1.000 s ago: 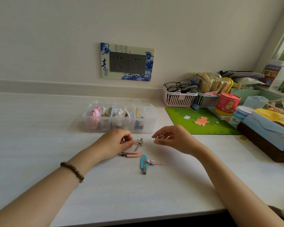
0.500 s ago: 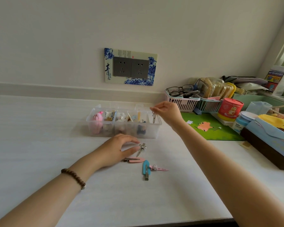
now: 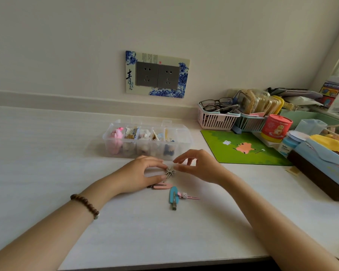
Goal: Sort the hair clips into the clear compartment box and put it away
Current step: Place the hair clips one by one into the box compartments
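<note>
Right now the left hand [image 3: 139,176] rests low on the white laminate surface [image 3: 47,153], thumb and forefinger pinched on a small silver metal bow-shaped hair clip [image 3: 170,171], lifted a bit, probably so the other hand can take it. Right hand [image 3: 199,166] sits just right of that silver clip, fingers loosely curled and parted, fingertips at the clip's upper end; cannot tell if it grips the clip or only touches it. Nothing else is seen in it. Looks like a hand-to-hand pass or a re-grip before dropping it in.

Landmark is the silver clip. Just below it, partly under the left hand, lies a flat pink plastic snap clip [image 3: 162,186]. Further below lies a blue rounded plastic clip with a metal end [image 3: 173,196], and touching its right side a thin pink clip with a small round charm [image 3: 187,196]. These three lie loose in a tight group, likely the unsorted pile kept within easy reach.

Beyond the silver clip, near both hands, stands the clear plastic compartment box [image 3: 186,142], lid open at the back. Its left compartments hold pink, white and blue bits; the rightmost looks nearly empty, hard to tell. Sorting is part done, box not yet put away.

Far right of the silver clip: a green mat [image 3: 243,149] and cluttered baskets, not involved.
</note>
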The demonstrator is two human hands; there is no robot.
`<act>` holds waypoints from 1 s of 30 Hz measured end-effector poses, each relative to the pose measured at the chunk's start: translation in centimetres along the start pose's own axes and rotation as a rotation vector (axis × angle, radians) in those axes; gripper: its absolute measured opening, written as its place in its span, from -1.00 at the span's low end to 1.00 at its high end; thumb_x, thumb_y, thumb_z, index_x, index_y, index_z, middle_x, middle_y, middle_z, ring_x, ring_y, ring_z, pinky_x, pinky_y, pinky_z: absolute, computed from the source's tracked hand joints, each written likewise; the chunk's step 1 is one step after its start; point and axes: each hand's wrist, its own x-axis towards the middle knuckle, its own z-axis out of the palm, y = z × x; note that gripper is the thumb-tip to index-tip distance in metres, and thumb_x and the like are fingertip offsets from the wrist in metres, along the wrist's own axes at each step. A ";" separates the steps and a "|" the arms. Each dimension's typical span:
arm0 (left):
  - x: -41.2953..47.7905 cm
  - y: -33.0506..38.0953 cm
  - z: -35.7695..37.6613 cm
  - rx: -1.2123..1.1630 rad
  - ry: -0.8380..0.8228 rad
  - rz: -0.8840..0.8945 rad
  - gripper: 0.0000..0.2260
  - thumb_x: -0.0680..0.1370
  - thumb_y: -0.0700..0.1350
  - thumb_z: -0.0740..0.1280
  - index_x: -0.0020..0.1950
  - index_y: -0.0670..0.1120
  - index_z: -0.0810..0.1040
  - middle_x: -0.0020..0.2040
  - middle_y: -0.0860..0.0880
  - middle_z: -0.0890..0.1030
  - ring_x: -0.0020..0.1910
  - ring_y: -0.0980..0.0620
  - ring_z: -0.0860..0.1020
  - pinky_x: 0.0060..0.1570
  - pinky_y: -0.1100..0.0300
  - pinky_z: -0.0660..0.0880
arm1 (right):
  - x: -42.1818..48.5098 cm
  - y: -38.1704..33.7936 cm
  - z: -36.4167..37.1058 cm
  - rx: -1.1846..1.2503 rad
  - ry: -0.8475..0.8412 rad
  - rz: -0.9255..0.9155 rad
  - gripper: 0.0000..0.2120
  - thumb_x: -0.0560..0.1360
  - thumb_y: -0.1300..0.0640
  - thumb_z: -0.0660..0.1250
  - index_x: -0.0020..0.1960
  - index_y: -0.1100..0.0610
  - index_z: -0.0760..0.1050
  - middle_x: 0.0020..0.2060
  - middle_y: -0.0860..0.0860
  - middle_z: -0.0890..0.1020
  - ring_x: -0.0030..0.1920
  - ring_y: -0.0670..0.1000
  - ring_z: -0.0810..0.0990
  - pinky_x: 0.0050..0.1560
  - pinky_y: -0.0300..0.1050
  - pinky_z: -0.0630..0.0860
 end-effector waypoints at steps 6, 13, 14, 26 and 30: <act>-0.1 0.2 0.1 0.013 0.003 -0.004 -0.69 0.42 0.19 0.33 0.16 0.25 0.49 0.30 0.25 0.39 0.31 0.25 0.27 0.33 0.18 0.21 | 0.1 -0.1 2.2 0.053 0.061 0.074 -0.74 0.32 -0.07 0.48 -0.05 0.02 0.63 -0.06 -0.05 0.54 -0.10 -0.05 0.44 -0.17 -0.30 0.37; -0.2 0.1 0.1 0.012 -0.011 -0.020 -0.61 0.39 0.25 0.31 0.20 0.25 0.46 0.31 0.26 0.39 0.32 0.26 0.26 0.36 0.15 0.20 | -0.3 0.3 2.1 0.377 0.136 0.101 -0.87 0.33 0.14 0.51 -0.22 0.08 0.56 -0.26 -0.02 0.66 -0.24 -0.14 0.58 -0.22 -0.36 0.44; -0.2 0.1 0.0 0.010 -0.012 -0.025 -0.60 0.39 0.24 0.32 0.21 0.24 0.45 0.31 0.26 0.39 0.33 0.26 0.26 0.37 0.15 0.20 | -0.4 0.2 1.9 0.445 0.141 0.091 -0.86 0.33 0.18 0.51 -0.23 0.09 0.55 -0.27 0.00 0.67 -0.26 -0.11 0.60 -0.20 -0.33 0.49; -1.2 1.4 -1.9 0.005 -0.072 -0.043 -0.59 0.18 0.32 0.46 -0.05 0.21 0.56 0.25 0.28 0.45 0.24 0.32 0.38 0.29 0.22 0.29 | 4.5 -0.5 -5.3 0.300 0.553 -0.007 -0.85 0.39 0.14 0.46 -0.11 0.21 0.59 -0.22 0.01 0.66 -0.24 -0.18 0.61 -0.17 -0.48 0.49; -1.4 1.7 -2.5 0.024 -0.071 -0.042 -0.67 0.20 0.27 0.49 -0.14 0.15 0.60 0.17 0.26 0.49 0.19 0.30 0.42 0.25 0.18 0.33 | 5.9 0.5 -4.2 0.091 0.390 0.040 -0.91 0.42 0.14 0.43 -0.10 0.15 0.63 -0.14 0.03 0.70 -0.15 -0.10 0.64 0.00 -0.28 0.53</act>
